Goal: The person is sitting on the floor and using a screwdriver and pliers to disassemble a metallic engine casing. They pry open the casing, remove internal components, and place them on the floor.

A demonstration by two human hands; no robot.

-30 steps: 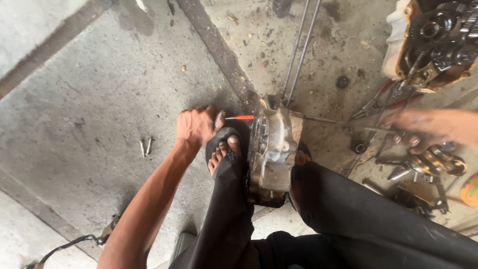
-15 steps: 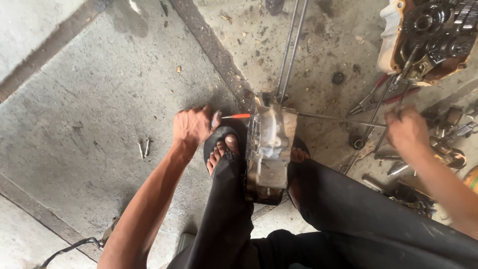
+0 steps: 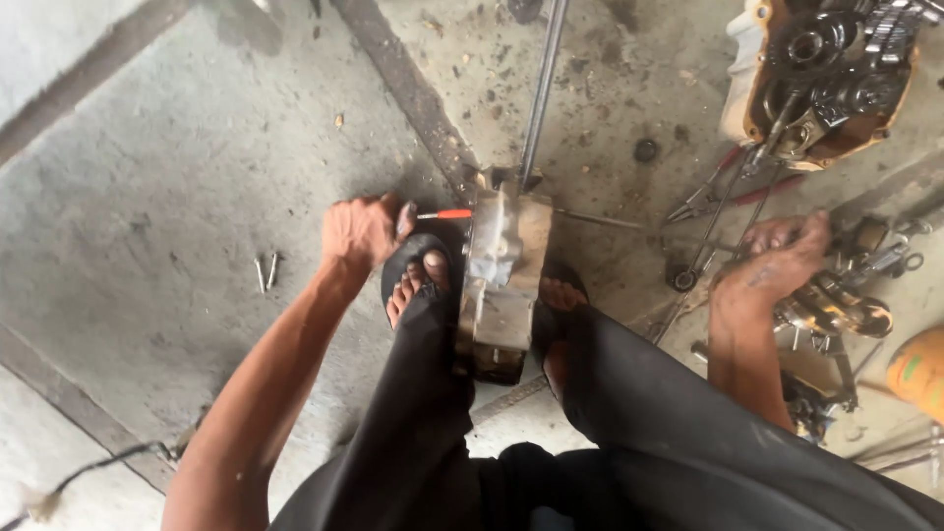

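Here, at the centre of the frame, we pin a metal engine case [image 3: 501, 275] upright between our sandalled feet [image 3: 418, 280]. Our left hand [image 3: 359, 231] is clenched around a red-handled screwdriver [image 3: 444, 213] whose tip meets the case's upper left side. At the right, our right hand [image 3: 772, 265] rests on a pile of tools [image 3: 836, 295]; we cannot tell whether it grasps anything.

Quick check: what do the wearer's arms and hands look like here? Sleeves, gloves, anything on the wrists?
Both arms are bare to above the elbow: no sleeves in view, no gloves, no watch or bands. The left hand and right hand are smeared with dark grease, heaviest on the right hand's back and fingers. No rings visible.
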